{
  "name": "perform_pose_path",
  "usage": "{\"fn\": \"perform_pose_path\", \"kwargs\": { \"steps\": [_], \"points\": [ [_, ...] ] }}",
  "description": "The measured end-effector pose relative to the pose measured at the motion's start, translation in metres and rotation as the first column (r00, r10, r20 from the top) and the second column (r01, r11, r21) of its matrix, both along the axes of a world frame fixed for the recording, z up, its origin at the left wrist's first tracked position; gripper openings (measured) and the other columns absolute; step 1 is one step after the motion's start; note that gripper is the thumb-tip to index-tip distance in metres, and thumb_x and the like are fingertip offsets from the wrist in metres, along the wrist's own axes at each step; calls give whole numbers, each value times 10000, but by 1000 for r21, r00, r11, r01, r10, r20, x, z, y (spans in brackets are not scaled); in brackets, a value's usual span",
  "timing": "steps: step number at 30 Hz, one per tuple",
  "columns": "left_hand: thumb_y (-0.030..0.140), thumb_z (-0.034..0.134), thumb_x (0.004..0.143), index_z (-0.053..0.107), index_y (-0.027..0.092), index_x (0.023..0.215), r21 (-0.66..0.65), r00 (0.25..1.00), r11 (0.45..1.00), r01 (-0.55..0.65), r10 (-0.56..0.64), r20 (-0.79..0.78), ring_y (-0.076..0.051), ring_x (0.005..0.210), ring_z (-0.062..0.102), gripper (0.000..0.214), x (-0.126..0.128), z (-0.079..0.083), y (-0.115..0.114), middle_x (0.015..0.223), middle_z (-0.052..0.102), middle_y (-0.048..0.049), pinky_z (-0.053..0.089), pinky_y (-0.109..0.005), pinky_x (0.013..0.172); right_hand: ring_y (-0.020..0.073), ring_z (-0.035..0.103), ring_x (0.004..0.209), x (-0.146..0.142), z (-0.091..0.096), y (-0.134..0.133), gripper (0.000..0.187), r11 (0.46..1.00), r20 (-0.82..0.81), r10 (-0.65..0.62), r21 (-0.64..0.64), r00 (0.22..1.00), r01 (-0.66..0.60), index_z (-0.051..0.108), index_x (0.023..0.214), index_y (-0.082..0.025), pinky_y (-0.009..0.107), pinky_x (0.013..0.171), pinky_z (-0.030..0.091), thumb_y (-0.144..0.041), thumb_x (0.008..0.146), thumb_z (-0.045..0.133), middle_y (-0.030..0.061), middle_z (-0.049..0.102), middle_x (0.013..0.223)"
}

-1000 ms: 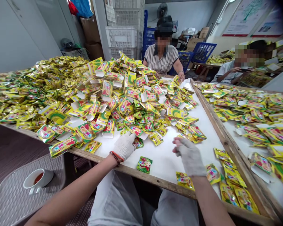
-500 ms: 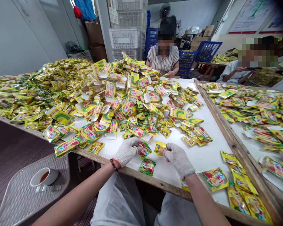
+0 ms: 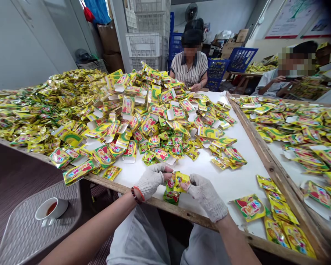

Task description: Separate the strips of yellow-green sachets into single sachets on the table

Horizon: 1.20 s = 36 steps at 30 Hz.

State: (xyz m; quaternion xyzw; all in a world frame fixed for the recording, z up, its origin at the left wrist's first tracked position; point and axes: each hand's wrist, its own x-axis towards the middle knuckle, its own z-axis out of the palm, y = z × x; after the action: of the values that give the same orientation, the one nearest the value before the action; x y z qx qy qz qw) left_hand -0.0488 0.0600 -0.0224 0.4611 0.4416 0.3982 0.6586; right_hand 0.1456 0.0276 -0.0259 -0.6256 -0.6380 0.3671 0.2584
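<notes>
Near the front edge of the white table (image 3: 198,202), my left hand (image 3: 151,180) in a knitted fingertip-free glove pinches a green packet (image 3: 169,182). My right hand (image 3: 206,195), gloved alike, holds a small yellow packet (image 3: 182,180) by its right end. The two packets meet and overlap between my hands. Another green packet (image 3: 171,196) lies just below them, partly covered. Beyond my hands rises a large heap of printed cartons (image 3: 150,125) mixed with small green packets (image 3: 178,141). One flat carton (image 3: 249,207) lies right of my right forearm.
A wooden divider (image 3: 267,158) runs along the right, with yellow packets (image 3: 277,232) beside it and more cartons (image 3: 311,140) past it. A cup of reddish drink (image 3: 52,209) stands on a grey stool (image 3: 22,228). A co-worker (image 3: 190,68) sits opposite; another person (image 3: 278,81) sits at right.
My hands have come together, so the yellow packet now overlaps the green one. The green packet on the table is now partly covered. The co-worker's head has lifted slightly.
</notes>
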Motion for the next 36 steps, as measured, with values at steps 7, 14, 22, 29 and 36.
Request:
{"fn": "perform_pose_path", "kwargs": {
  "steps": [7,14,22,29,36],
  "points": [
    [316,775,649,568,137,928,-125,992,989,75,-61,111,-113,571,618,391,7,8,-16,767,644,-20,507,-230,534,104,398,488,-3,1,-4,331,983,-112,-155,84,981,165,450,620,-213,221,449,287,-482,759,583,-55,468,501],
    [375,729,704,534,140,976,-163,983,986,34,-4,181,-173,708,675,408,14,8,-28,960,653,-90,574,-295,622,147,527,605,-3,-3,-4,292,989,-133,-115,82,984,126,622,763,-174,237,530,383,-462,777,575,11,635,670],
    [456,707,712,563,120,917,4,991,991,132,-132,23,-181,721,657,419,16,0,-28,902,639,-70,567,-298,618,178,602,677,-10,-10,-11,402,976,-193,-176,96,965,197,576,1007,-156,270,595,465,-445,732,626,61,677,849],
    [334,487,876,590,167,918,503,677,790,350,157,-719,-187,827,576,201,-5,9,7,879,602,-48,472,-318,753,199,632,722,-4,-15,-6,277,983,-297,-172,8,939,182,600,938,-182,289,616,501,-412,787,564,42,684,824],
    [154,542,731,535,214,1110,326,68,618,716,403,-913,-282,1026,488,384,-18,18,74,1065,558,-92,415,-406,818,182,610,618,-4,-25,-3,335,940,-434,-327,-61,839,335,580,922,-169,252,460,467,-451,743,596,40,664,788]
  ]
}}
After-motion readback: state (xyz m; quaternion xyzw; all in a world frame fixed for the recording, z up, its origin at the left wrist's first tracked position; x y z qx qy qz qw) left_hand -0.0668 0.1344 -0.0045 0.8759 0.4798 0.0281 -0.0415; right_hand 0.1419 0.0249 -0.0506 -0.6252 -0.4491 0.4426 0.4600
